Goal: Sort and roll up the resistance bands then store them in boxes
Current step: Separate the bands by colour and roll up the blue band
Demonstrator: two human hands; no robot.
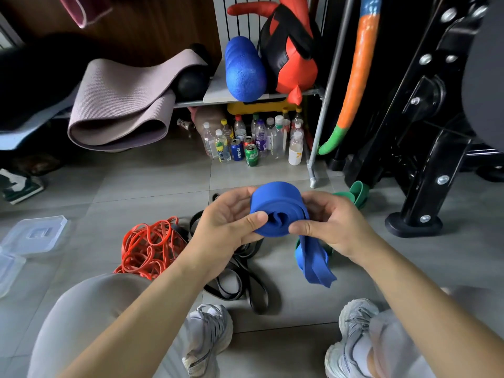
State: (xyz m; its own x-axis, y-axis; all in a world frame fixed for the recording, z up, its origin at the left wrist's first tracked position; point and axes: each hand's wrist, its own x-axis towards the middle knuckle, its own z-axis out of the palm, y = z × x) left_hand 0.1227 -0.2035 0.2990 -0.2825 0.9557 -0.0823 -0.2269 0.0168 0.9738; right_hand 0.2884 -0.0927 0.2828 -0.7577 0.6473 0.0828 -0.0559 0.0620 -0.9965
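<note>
Knee (90, 309) in grey fabric and two white shoes (210, 336) occupy the bottom edge, resting on the tiled floor (152, 186). At far left, clear plastic boxes (32, 236) lie on the floor, lids closed. Beside the knee sits a tangled heap of red bands (148, 246), with black bands (240, 279) touching it on the right. Left hand (226, 225) grips the left end of the partly rolled blue band (275, 211), thumb in front, fingers curled behind. Right hand (335, 222) pinches the right end the same way. The roll is held above the floor; its loose tail hangs below the right hand. A green band (357, 193) lies behind the right hand, possibly coiled.
</note>
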